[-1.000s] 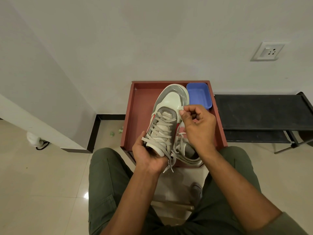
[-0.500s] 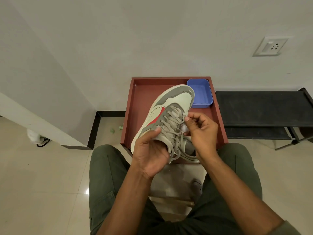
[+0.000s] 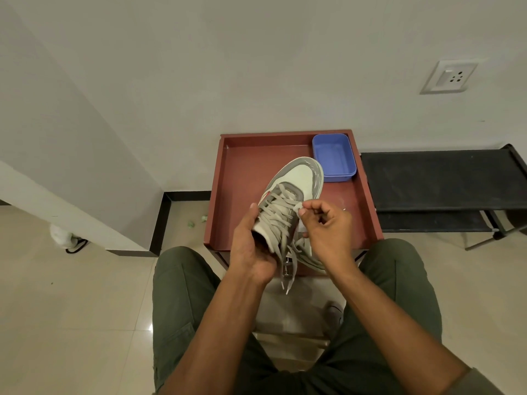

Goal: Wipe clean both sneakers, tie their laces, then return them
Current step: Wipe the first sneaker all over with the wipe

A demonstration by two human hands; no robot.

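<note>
White wipe [image 3: 298, 212] sits pinched in the right hand's [image 3: 328, 232] fingertips against the laces [image 3: 278, 220], while the left hand [image 3: 251, 246] grips the sneaker's [image 3: 293, 192] heel above the tray [image 3: 245, 178]. Loose lace ends dangling below could snag, or the wipe slip from so light a pinch.

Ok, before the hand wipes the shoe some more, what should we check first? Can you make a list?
1. Left hand grips the sneaker at its heel end: ok.
2. Right hand pinches a small white wipe at the sneaker's side: ok.
3. Wipe still clean enough: cannot tell.
4. Laces tied: not ok, the ends hang loose below.
5. Second sneaker wiped: cannot tell, mostly hidden behind the hands.
6. Red tray has bare room to set the sneaker down: ok.
</note>
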